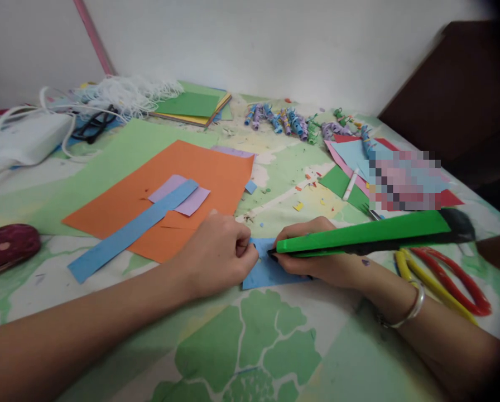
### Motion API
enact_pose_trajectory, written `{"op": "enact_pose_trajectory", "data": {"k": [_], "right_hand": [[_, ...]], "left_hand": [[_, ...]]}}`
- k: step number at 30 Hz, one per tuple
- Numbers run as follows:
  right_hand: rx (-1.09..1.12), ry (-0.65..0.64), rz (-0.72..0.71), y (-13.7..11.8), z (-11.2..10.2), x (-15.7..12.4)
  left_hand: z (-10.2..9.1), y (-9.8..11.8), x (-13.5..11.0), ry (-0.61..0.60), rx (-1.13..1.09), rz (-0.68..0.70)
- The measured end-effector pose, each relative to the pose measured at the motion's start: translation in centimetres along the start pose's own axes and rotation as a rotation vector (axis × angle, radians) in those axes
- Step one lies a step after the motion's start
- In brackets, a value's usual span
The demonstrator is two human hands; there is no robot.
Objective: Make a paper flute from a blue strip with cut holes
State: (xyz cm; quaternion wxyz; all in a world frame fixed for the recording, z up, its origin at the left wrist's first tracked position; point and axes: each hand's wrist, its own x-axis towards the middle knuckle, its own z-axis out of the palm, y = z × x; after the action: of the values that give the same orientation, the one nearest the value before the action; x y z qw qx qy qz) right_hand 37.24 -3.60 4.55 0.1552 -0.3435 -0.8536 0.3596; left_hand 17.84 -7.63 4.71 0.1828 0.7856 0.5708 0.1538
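Note:
My left hand [216,251] is curled closed, its fingertips pinching the left edge of a small blue paper piece [267,273] that lies flat on the table. My right hand [317,251] is closed around a green utility knife [367,234], whose tip rests on the blue paper close to the left fingertips. A silver bangle [409,310] circles my right wrist. Behind my left hand lies an orange sheet [162,190] carrying a long blue strip [128,231] and a lilac piece [183,195].
Red and yellow handled scissors [442,279] lie right of my wrist. Coloured sheets and a white marker [350,184] sit at right, curled paper strips [283,120] at the back, a paper stack [191,106], white cords [120,95], a white box [24,139], a dark red object [7,245] at left.

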Motion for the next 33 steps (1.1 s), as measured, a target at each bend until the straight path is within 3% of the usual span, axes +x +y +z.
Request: {"op": "enact_pose_trajectory", "data": {"k": [4, 12, 33], "right_hand": [[0.074, -0.024, 0.083, 0.23, 0.06, 0.16], [0.159, -0.07, 0.125, 0.13, -0.28, 0.19], [0.087, -0.05, 0.084, 0.6, -0.22, 0.04]], "left_hand": [[-0.07, 0.08, 0.26, 0.009, -0.022, -0.053], [0.18, -0.18, 0.53, -0.035, 0.198, 0.033], [0.37, -0.14, 0.45, -0.026, 0.235, 0.064]]}}
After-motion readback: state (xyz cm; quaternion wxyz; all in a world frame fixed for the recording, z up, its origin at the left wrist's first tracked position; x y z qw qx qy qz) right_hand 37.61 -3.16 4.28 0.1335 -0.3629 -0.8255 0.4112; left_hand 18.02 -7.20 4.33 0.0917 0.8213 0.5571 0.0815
